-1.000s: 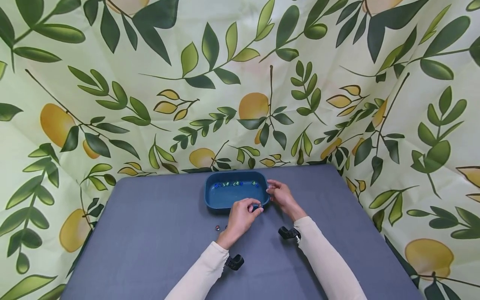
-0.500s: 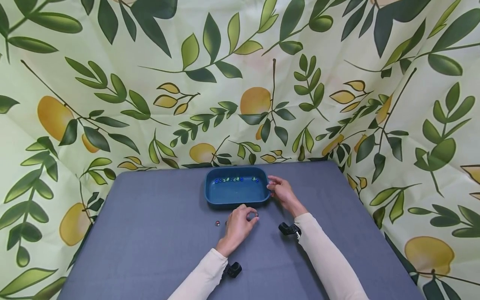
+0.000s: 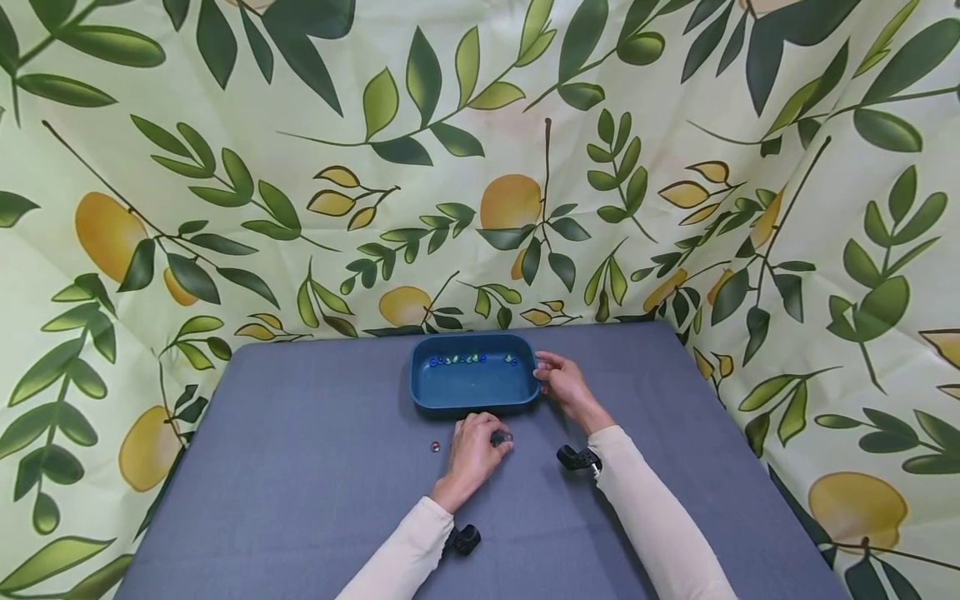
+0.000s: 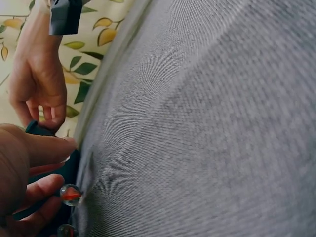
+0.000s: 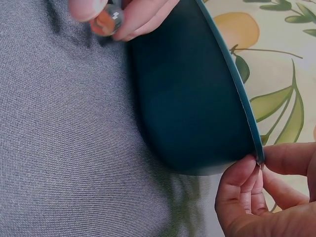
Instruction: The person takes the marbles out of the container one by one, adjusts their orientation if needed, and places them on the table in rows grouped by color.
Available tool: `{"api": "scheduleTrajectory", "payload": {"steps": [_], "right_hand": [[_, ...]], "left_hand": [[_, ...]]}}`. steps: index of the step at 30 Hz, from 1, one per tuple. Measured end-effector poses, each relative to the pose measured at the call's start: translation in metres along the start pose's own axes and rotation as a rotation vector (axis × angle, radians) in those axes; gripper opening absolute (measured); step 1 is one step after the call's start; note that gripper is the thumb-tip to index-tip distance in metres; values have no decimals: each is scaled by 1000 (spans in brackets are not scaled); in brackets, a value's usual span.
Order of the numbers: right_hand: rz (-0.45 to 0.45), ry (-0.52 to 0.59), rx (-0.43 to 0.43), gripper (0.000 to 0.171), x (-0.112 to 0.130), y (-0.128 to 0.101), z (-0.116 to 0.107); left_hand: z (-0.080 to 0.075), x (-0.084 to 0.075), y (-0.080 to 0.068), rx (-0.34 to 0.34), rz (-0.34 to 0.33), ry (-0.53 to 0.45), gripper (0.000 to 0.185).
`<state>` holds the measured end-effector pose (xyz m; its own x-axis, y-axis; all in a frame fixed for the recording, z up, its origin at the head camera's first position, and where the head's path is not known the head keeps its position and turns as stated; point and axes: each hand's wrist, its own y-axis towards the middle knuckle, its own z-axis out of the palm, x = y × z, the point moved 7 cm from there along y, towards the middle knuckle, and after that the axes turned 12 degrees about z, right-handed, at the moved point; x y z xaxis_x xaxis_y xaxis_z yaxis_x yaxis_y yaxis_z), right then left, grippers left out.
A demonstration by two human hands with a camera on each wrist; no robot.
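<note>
A clear marble (image 5: pixel 105 21) with an orange core sits between the thumb and finger of my left hand (image 3: pixel 474 454), which pinches it low over the cloth in front of a blue dish (image 3: pixel 472 410). My right hand (image 3: pixel 566 387) grips the dish's right end, thumb and fingers pinching the rim (image 5: pixel 247 111). Inside the dish, several blue and green marbles (image 3: pixel 457 359) lie along the far side, with a small group (image 3: pixel 511 359) at the right. A red-cored clear marble (image 4: pixel 70 195) lies on the cloth by my left fingers, and another marble (image 4: pixel 66 230) is close by.
The grey cloth-covered table (image 3: pixel 300 467) stretches around the dish. A curtain (image 3: pixel 450 183) printed with leaves and fruit stands right behind the table's back edge and along the sides. Black wrist straps (image 3: pixel 577 461) show beneath both forearms.
My left hand has drawn back from the dish's front rim toward me and down to the cloth. My right hand keeps its hold on the rim.
</note>
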<state>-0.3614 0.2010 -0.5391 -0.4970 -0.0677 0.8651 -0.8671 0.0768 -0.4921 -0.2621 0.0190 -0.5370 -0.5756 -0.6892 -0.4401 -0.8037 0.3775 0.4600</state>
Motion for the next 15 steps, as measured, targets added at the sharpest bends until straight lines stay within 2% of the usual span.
{"api": "scheduleTrajectory", "payload": {"steps": [15], "right_hand": [[3, -5, -2, 46, -3, 1, 0]], "left_hand": [[8, 0, 1, 27, -12, 23, 13]]}}
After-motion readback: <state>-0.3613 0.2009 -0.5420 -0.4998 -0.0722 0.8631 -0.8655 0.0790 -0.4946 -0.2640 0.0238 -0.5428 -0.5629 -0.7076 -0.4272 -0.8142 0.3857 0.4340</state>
